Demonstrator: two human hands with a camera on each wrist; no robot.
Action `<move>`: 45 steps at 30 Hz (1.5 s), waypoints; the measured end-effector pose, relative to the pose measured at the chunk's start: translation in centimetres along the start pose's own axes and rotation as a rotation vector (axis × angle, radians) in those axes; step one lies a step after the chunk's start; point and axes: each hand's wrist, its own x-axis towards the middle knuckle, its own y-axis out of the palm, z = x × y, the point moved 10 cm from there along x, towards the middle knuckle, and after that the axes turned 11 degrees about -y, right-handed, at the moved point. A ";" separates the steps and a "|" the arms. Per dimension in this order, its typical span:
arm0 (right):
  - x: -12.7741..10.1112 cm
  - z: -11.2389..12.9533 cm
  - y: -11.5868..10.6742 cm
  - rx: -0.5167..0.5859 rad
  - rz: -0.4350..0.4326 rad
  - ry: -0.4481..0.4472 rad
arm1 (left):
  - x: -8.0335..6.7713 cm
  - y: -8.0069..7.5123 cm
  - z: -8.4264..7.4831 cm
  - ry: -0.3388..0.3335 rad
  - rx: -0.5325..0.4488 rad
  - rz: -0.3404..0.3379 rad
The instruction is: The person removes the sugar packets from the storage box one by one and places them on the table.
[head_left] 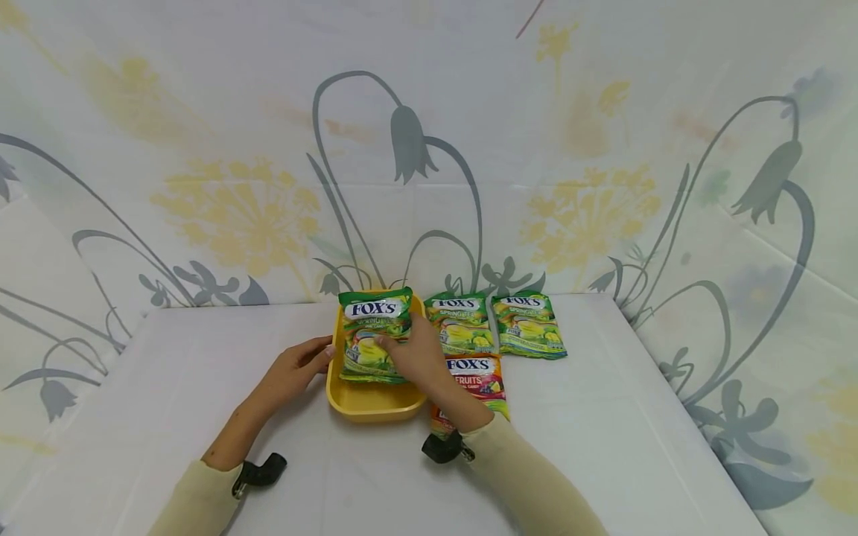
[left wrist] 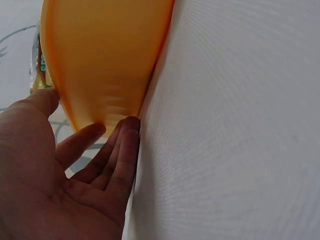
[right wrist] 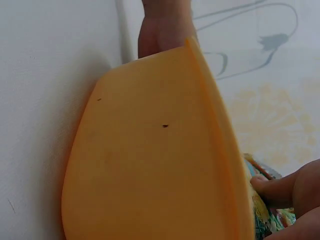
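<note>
Gripping the green foil candy packet in my right hand over the yellow plastic tray, I steady its left wall with my relaxed, flat left hand while lowering it flat.

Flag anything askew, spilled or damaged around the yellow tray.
Nothing is spilled or torn. The green candy bag is askew, its top propped on the far rim of the yellow plastic tray under the right hand. The orange fruit candy bag lies partly under that arm. The left hand touches the tray's side.
</note>
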 end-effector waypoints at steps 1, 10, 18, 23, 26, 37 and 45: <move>-0.1 0.1 -0.1 0.008 -0.002 -0.003 | 0.0 0.0 0.0 -0.003 -0.001 0.001; -1.1 0.6 -1.1 0.098 0.007 0.024 | -0.1 -0.1 0.0 -0.007 -0.011 0.003; -2.0 0.6 -2.0 0.107 0.025 0.010 | 0.1 -0.1 0.0 -0.008 -0.017 0.007; -2.7 0.4 -3.0 0.126 0.029 0.042 | 0.0 -0.1 0.0 -0.004 -0.024 0.003; -3.2 0.0 -3.6 0.147 0.035 0.074 | 0.0 0.0 0.0 -0.001 -0.024 0.004; -4.6 -1.3 -6.4 0.187 0.038 0.082 | -0.1 -0.2 -0.1 0.020 -0.010 0.000; -5.9 -2.5 -7.8 0.211 0.047 0.136 | -0.1 -0.1 -0.1 0.035 -0.014 0.008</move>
